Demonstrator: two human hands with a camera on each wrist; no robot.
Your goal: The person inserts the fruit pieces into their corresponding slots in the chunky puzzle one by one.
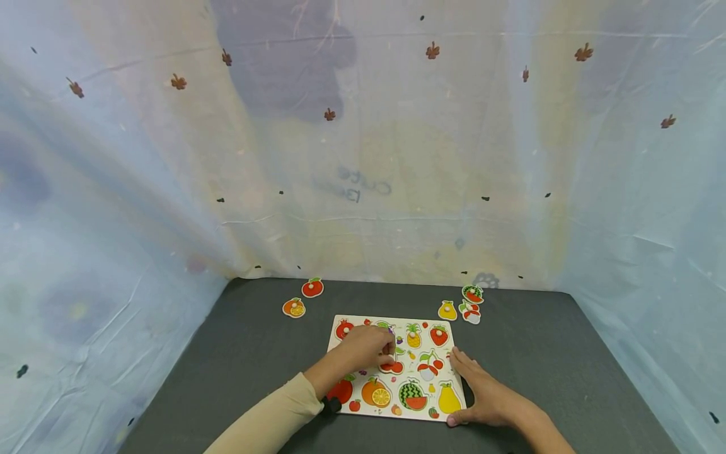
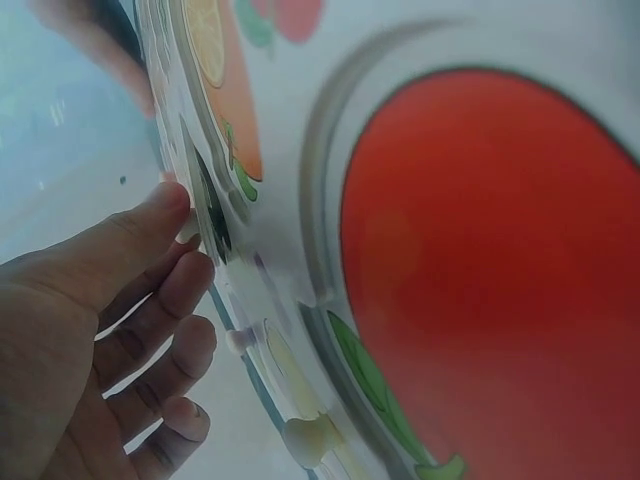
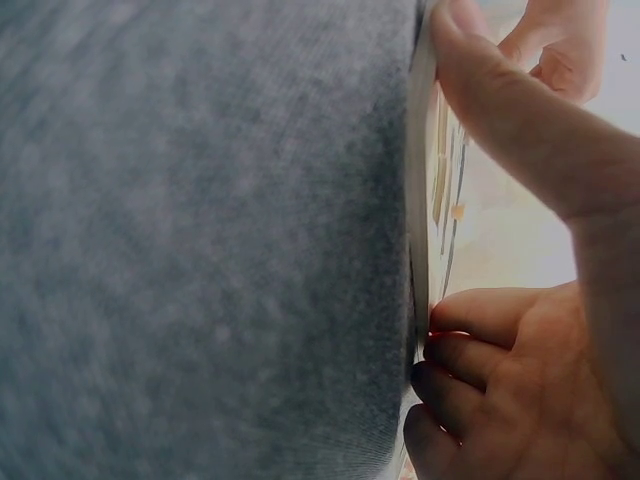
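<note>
A white wooden fruit puzzle board (image 1: 397, 413) lies on the dark tabletop. Over its middle, my left hand (image 1: 365, 347) pinches a small pale knob (image 2: 188, 228) of a puzzle piece between thumb and index finger; its other fingers curl loosely. The piece's picture is mostly hidden by the hand, with red fruit (image 1: 391, 367) showing just under the fingers. My right hand (image 1: 488, 394) holds the board by its right side, thumb at the lower corner and fingertips farther up the edge. Pineapple (image 1: 413, 338) and strawberry (image 1: 439, 335) pieces with knobs sit in the board.
Beyond the board at left lie a red fruit piece (image 1: 312, 288) and an orange piece (image 1: 293, 308). At right are a pear piece (image 1: 447, 310), a watermelon piece (image 1: 472, 294) and a cherry piece (image 1: 469, 312). A patterned curtain (image 1: 363, 157) hangs behind the table.
</note>
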